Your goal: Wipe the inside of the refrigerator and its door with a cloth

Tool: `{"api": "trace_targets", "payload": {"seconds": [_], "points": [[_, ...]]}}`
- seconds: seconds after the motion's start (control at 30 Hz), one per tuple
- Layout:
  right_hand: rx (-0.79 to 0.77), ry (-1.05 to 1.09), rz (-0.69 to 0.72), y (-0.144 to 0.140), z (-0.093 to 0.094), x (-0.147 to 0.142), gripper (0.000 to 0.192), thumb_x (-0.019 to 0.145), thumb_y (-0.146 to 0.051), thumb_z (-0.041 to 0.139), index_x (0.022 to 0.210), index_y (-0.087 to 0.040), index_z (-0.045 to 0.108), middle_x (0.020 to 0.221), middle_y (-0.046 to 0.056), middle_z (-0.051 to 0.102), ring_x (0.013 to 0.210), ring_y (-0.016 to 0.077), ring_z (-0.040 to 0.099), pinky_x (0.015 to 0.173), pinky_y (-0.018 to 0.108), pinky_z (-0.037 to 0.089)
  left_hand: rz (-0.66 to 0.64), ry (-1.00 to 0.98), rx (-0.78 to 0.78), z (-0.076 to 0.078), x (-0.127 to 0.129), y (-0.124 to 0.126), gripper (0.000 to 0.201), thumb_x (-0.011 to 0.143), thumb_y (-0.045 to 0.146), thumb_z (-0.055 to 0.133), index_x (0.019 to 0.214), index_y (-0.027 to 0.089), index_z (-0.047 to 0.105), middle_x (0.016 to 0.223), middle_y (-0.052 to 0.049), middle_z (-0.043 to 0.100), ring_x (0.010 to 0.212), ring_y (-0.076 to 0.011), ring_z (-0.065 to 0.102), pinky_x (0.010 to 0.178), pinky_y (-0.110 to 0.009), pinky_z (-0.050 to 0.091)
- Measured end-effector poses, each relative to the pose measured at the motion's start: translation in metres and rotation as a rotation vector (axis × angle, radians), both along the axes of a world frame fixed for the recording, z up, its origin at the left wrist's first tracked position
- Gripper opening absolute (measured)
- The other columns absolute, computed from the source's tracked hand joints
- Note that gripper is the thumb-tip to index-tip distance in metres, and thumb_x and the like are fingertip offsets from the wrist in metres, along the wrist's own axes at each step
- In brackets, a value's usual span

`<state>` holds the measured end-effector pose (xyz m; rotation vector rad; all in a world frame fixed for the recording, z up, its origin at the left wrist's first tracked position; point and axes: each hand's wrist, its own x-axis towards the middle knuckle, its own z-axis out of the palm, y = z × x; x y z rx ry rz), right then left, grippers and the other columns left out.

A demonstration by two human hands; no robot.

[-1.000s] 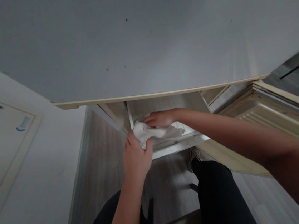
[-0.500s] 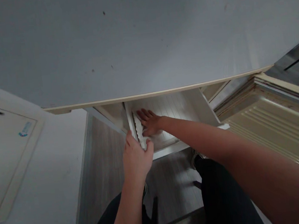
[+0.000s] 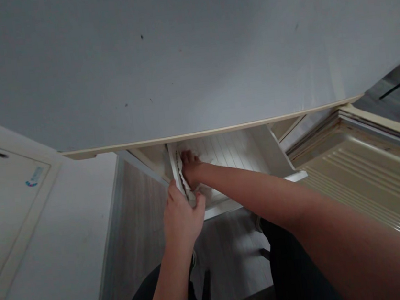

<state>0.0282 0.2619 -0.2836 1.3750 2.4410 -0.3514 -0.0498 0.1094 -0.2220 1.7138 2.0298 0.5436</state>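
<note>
A pulled-out white drawer (image 3: 226, 142) with a ribbed bottom juts from beneath the fridge's grey-blue surface. My left hand (image 3: 183, 214) is closed over its near left corner, thumb on the inner side. Inside, my right hand (image 3: 190, 169) is pressed down by the left wall with its fingers bent. Under and beside it lies a thin, crumpled white sheet (image 3: 183, 177), like a paper towel or cloth, partly hidden by the hand. My right forearm crosses over the drawer's front edge.
On the right, an open fridge door (image 3: 370, 159) shows its ribbed inner panel and stained seal. A white wall with a panel (image 3: 10, 210) stands at the left. Below are the wooden floor (image 3: 138, 243), my legs and a dark stool-like leg.
My right hand has shifted left to the drawer's side wall, its fingers now more bunched than before. The left hand keeps its hold on the corner. The view has tilted slightly up.
</note>
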Motion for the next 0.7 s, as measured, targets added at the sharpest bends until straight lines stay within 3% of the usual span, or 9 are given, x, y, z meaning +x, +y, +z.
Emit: {"api": "trace_targets", "payload": {"seconds": [0.1, 0.2, 0.37, 0.53, 0.7], "points": [[-0.055, 0.08, -0.138, 0.001, 0.001, 0.0, 0.103, 0.084, -0.034, 0.067, 0.165, 0.0, 0.013, 0.17, 0.024, -0.004, 0.159, 0.0419, -0.001, 0.129, 0.058, 0.017, 0.008, 0.008, -0.022, 0.001, 0.001, 0.0, 0.072, 0.09, 0.04, 0.054, 0.15, 0.005, 0.033, 0.137, -0.029, 0.06, 0.127, -0.0418, 0.063, 0.104, -0.055, 0.052], [-0.039, 0.214, -0.238, 0.013, -0.003, 0.012, 0.079, 0.099, -0.033, 0.044, 0.167, -0.009, 0.013, 0.173, 0.015, -0.001, 0.16, 0.0352, -0.002, 0.131, 0.054, 0.011, 0.017, 0.019, -0.033, 0.001, 0.001, 0.0, 0.072, 0.09, 0.041, 0.053, 0.151, 0.006, 0.033, 0.14, -0.028, 0.06, 0.13, -0.0418, 0.061, 0.105, -0.055, 0.052], [0.113, 0.239, -0.307, 0.031, -0.011, 0.044, 0.089, 0.099, -0.054, 0.045, 0.166, -0.004, 0.015, 0.172, 0.02, 0.006, 0.16, 0.038, 0.003, 0.13, 0.052, 0.01, 0.015, 0.025, -0.027, 0.001, 0.0, 0.0, 0.073, 0.089, 0.043, 0.053, 0.15, 0.007, 0.034, 0.138, -0.028, 0.061, 0.127, -0.0428, 0.063, 0.102, -0.055, 0.053], [0.132, 0.096, -0.441, 0.034, -0.005, 0.107, 0.111, 0.092, -0.078, 0.044, 0.165, 0.001, 0.016, 0.17, 0.024, 0.016, 0.159, 0.0399, 0.012, 0.13, 0.048, 0.01, 0.019, 0.014, -0.024, 0.0, 0.0, 0.0, 0.074, 0.089, 0.044, 0.053, 0.15, 0.007, 0.033, 0.137, -0.028, 0.062, 0.125, -0.0434, 0.064, 0.101, -0.055, 0.053], [0.151, -0.077, -0.615, 0.037, 0.001, 0.177, 0.094, 0.102, -0.063, 0.023, 0.162, 0.009, 0.013, 0.169, 0.03, 0.012, 0.159, 0.0406, 0.011, 0.129, 0.053, 0.015, 0.023, 0.01, -0.017, -0.002, 0.0, 0.0, 0.077, 0.089, 0.046, 0.052, 0.151, 0.005, 0.032, 0.14, -0.03, 0.059, 0.127, -0.0431, 0.063, 0.103, -0.055, 0.052]]}}
